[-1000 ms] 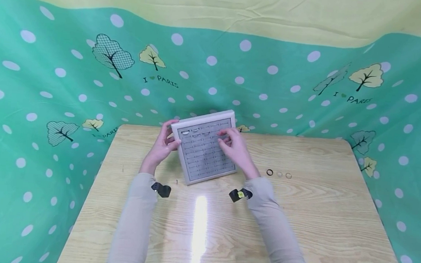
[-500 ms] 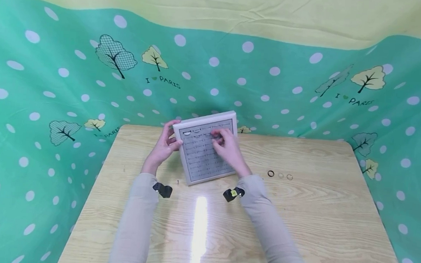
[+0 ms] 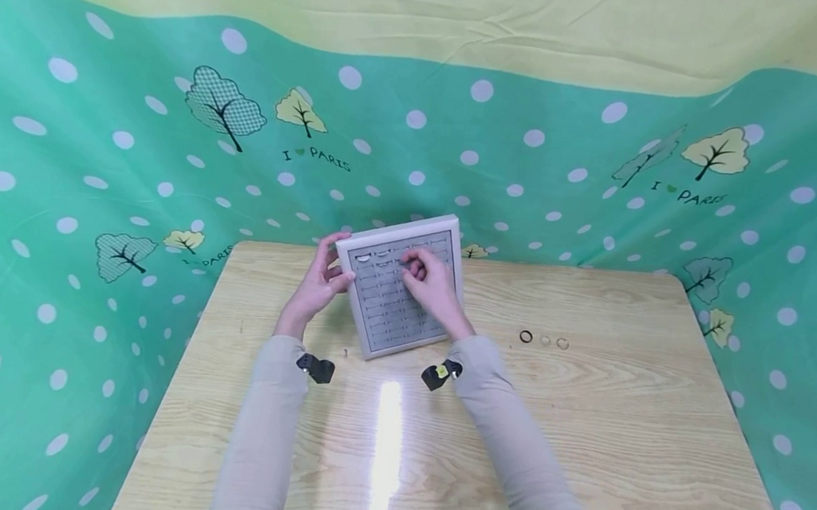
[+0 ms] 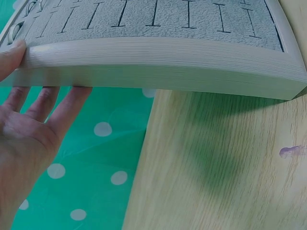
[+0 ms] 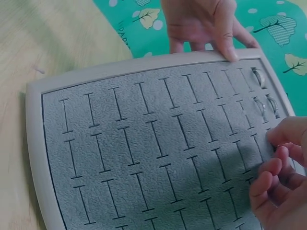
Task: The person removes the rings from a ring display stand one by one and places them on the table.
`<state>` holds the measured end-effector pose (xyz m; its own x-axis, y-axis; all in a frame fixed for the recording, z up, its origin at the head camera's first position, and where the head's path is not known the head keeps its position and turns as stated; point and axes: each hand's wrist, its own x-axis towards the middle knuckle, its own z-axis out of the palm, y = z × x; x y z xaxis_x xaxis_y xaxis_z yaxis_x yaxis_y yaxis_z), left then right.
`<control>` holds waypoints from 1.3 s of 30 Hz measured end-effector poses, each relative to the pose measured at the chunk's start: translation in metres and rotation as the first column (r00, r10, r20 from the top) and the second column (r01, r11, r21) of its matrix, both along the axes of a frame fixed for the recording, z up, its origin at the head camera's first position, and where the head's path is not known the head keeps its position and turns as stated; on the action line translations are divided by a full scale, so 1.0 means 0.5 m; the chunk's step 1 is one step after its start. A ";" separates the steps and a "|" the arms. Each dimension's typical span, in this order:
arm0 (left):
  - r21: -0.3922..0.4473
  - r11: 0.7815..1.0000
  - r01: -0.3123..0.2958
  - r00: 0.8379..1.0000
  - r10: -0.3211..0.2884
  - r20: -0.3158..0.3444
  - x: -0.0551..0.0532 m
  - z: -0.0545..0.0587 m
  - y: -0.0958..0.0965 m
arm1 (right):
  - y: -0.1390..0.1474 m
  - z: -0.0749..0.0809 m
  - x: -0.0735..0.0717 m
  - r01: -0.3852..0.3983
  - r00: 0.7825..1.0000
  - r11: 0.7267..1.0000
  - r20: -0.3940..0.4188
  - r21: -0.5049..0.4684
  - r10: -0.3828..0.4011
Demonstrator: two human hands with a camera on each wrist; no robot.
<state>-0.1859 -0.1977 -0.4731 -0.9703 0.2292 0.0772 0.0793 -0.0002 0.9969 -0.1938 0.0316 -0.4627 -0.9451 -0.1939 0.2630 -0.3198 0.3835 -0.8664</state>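
Observation:
A ring display tray (image 3: 404, 311), white-framed with a grey slotted pad, leans back with its lower edge on the table. My left hand (image 3: 317, 284) holds its upper left side, thumb on the frame (image 4: 144, 52) and fingers beneath, as the left wrist view shows. Several rings sit in the upper left slots, among them a silver ring (image 5: 259, 77). Over the upper middle of the pad, my right hand (image 3: 431, 285) has its fingers curled and seems to pinch a ring at a slot. That ring is mostly hidden by the fingertips (image 5: 276, 136).
On the wooden table (image 3: 617, 447) right of the tray lie a black ring (image 3: 526, 336) and two pale rings (image 3: 546, 341). A small purplish mark (image 4: 291, 152) shows near the tray's lower left corner. A green dotted cloth (image 3: 419, 120) hangs behind and at both sides.
My right hand has moved left across the pad, from the right-hand slots to beside the seated rings. The left hand keeps its hold, and the tray stays nearly still.

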 end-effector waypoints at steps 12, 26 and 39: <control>0.017 1.000 -0.002 0.999 0.001 0.046 0.002 0.005 0.002 | -0.009 -0.016 -0.006 0.064 0.997 0.996 -0.040 -0.057 -0.066; -0.013 1.000 0.008 1.000 -0.007 0.030 0.026 0.046 0.015 | -0.001 -0.020 0.003 0.014 1.000 0.992 -0.012 -0.128 -0.016; -0.006 1.000 0.005 1.000 -0.005 0.017 0.005 0.006 0.005 | 0.003 -0.022 0.006 0.012 1.000 0.986 0.018 -0.165 -0.010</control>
